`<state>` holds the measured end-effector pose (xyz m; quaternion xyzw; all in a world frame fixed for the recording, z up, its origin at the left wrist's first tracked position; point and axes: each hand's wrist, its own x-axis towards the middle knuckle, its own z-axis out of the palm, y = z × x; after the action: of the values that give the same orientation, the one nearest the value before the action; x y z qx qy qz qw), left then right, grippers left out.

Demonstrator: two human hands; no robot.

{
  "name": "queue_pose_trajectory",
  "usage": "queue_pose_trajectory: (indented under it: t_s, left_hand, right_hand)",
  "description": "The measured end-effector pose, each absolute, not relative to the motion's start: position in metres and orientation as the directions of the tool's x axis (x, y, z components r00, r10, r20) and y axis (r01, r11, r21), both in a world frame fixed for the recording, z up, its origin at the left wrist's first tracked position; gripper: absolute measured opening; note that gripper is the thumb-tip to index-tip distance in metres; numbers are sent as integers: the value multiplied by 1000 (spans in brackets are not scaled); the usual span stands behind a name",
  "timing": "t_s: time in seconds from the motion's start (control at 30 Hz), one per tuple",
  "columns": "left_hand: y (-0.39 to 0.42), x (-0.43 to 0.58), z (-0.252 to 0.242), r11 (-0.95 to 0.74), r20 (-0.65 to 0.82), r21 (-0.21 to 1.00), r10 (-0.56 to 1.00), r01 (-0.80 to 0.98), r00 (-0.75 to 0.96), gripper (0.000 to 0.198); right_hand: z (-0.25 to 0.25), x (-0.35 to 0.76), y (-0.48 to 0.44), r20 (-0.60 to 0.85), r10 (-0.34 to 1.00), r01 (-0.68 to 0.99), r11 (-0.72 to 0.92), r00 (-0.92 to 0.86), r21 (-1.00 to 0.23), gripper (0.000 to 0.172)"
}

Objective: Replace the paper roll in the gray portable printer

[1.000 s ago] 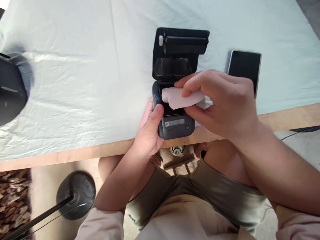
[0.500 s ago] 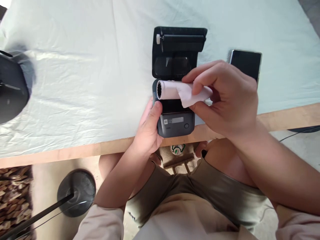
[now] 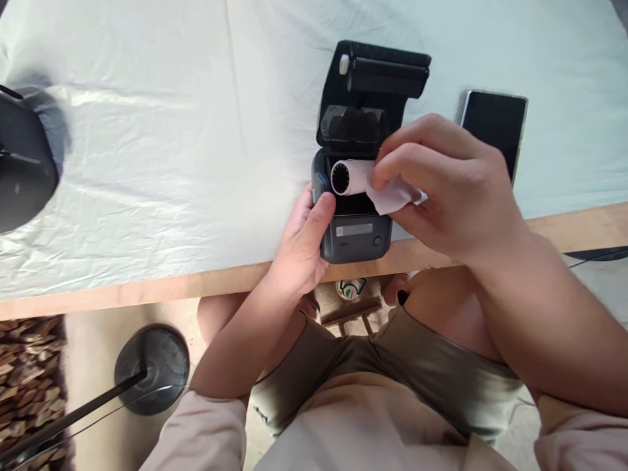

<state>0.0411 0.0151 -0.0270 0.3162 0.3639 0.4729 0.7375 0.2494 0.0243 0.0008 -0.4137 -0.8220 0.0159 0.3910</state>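
My left hand (image 3: 309, 239) grips the left side of a small dark label printer (image 3: 356, 243), thumb on its upper edge. The printer's lid (image 3: 366, 98) stands open at the back, showing a black roller and a white gear. In my right hand (image 3: 446, 183) is a white paper roll (image 3: 356, 176), pinched between fingers and thumb, with a loose paper end hanging at the front. The roll's hollow dark core faces left. It lies over the printer's open compartment, partly within it; how deep it sits I cannot tell. My fingers hide its right end.
A phone (image 3: 493, 127) lies on the pale cloth-covered table (image 3: 171, 163), right of the printer. A dark object (image 3: 24, 163) stands at the left. Below the wooden table edge (image 3: 147, 288) are a round black stand base (image 3: 152, 369) and wood chips (image 3: 29, 386).
The printer and both hands have shifted slightly right in view, and the printer's lid now looks tilted. The paper roll has come closer to the compartment, with my right fingers further over it.
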Motion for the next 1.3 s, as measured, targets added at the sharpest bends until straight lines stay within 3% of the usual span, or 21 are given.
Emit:
queue_pose_trajectory:
  t_s: [0.1,0.43,0.57,0.67,0.8,0.97,1.03,1.17,1.3]
  left_hand:
    - [14,42,-25,336,-221,823,932,-458,287,43]
    - [15,41,-31,288,-155,845,938,-450,310,59]
    - [15,40,-32,247,-131,854,954,-459,270,55]
    - [15,40,-32,289,-176,830,947,-477,269,52]
    - [17,37,-30,365,-219,784,920,-503,326,52]
    - [16,31,-22,441,-299,728,893,-524,336,59]
    - [13,29,-18,483,-354,732,872,-481,337,55]
    - [10,30,-17,439,-358,782,897,-441,258,44]
    - [15,28,-27,379,-268,831,914,-408,303,67]
  right_hand:
    - [-2,244,22,606,731,691,614,-316,-381,10]
    - [4,254,20,530,762,810,545,-371,-216,15]
    - [-5,248,23,624,661,719,659,-416,-219,15]
    - [-7,246,24,706,614,713,665,-352,-222,18]
    - [-5,239,19,742,502,630,764,-445,-139,17]
    - [-8,216,6,821,448,568,800,-354,-191,26]
    - [-10,211,3,828,424,522,830,-367,-194,23]
    - [-11,218,9,804,439,427,866,-401,-260,39]
    - [-6,231,15,847,508,445,802,-160,-397,11]
